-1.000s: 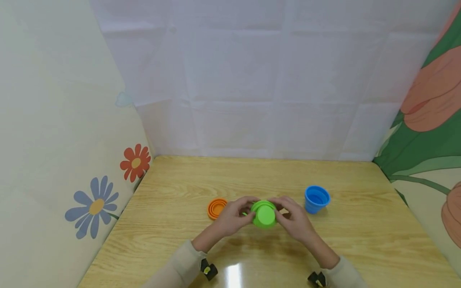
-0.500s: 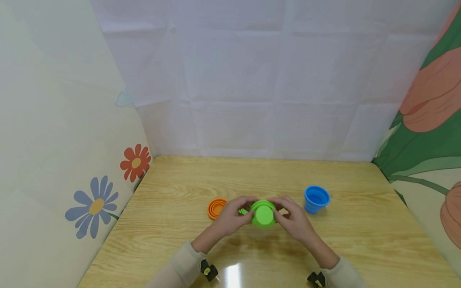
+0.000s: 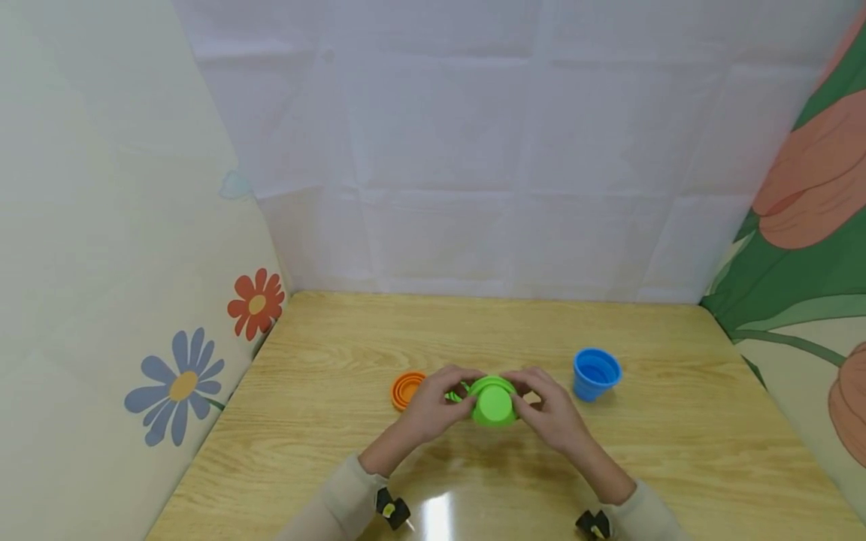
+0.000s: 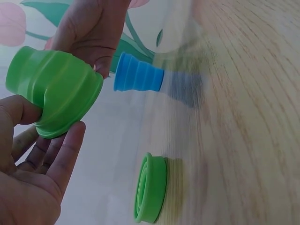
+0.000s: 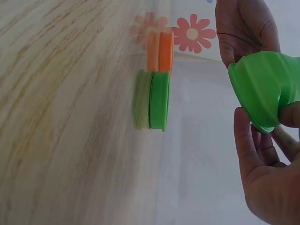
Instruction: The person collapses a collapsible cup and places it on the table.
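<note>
Between both hands, raised over the table, is a green collapsible cup (image 3: 494, 406), popped out to its stepped shape. Its base faces back toward the wearer and its rim points away and down. The left hand (image 3: 435, 409) grips one side, thumb on the wall and fingers at the rim; the right hand (image 3: 556, 415) grips the opposite side likewise. In the left wrist view the cup's wall (image 4: 61, 89) looks dented near the thumb. Behind the left fingers, a flattened green collapsible cup (image 5: 160, 101) lies on the table, partly hidden in the head view.
A flattened orange collapsible cup (image 3: 407, 391) lies left of the hands. To the right stands a blue collapsible cup (image 3: 595, 373), extended and upright. The wooden table (image 3: 325, 338) meets a white cloth (image 3: 433, 150) at the back and flower-printed sheets at the sides.
The held green cup has shifted very slightly left and tipped a little. More of the flattened green cup shows behind the left fingers. Both hands keep their grip.
</note>
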Tool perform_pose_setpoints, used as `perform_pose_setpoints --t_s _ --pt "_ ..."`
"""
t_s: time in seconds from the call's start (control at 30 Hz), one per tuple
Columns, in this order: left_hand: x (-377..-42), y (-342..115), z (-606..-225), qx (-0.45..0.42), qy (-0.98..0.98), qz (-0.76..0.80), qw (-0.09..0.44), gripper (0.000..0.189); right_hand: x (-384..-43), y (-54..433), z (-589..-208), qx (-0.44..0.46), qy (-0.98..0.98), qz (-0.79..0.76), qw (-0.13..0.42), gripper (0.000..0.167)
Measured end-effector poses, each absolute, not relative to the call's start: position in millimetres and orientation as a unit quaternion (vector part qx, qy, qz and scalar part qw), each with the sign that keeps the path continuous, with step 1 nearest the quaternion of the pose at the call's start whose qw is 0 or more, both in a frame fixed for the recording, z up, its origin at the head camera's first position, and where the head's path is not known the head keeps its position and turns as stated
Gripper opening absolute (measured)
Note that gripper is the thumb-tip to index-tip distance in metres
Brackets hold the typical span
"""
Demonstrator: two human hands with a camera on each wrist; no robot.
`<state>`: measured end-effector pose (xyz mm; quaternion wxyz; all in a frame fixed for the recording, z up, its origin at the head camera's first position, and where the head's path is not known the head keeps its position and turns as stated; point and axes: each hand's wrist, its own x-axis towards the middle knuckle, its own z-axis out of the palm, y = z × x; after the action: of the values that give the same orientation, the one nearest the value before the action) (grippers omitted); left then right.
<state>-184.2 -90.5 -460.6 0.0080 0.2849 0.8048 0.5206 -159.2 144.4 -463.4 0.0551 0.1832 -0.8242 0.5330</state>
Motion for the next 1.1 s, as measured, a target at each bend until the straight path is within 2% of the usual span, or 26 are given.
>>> perform_pose_setpoints --t_s 0.17,0.47,0.7,0.9,1.1 --pt "-184 -90 -460 0.274 0.806 0.524 0.014 0.033 -160 145 -463 0.169 -0.819 0.547 0.038 0.030" --pt "-182 -90 -461 0.247 0.787 0.565 0.026 0.031 -161 149 -460 0.162 -0.753 0.635 -0.057 0.038" --pt "-182 -89 -458 0.239 0.784 0.565 0.092 0.017 -165 155 -457 0.199 -0.792 0.575 -0.054 0.030" --pt "-181 -88 -456 0.256 0.748 0.583 0.188 0.025 -168 158 -452 0.250 -0.819 0.513 -0.055 0.028" --pt "-182 -89 -457 0.248 0.738 0.599 0.190 0.029 -167 159 -454 0.219 -0.810 0.541 -0.063 0.033"
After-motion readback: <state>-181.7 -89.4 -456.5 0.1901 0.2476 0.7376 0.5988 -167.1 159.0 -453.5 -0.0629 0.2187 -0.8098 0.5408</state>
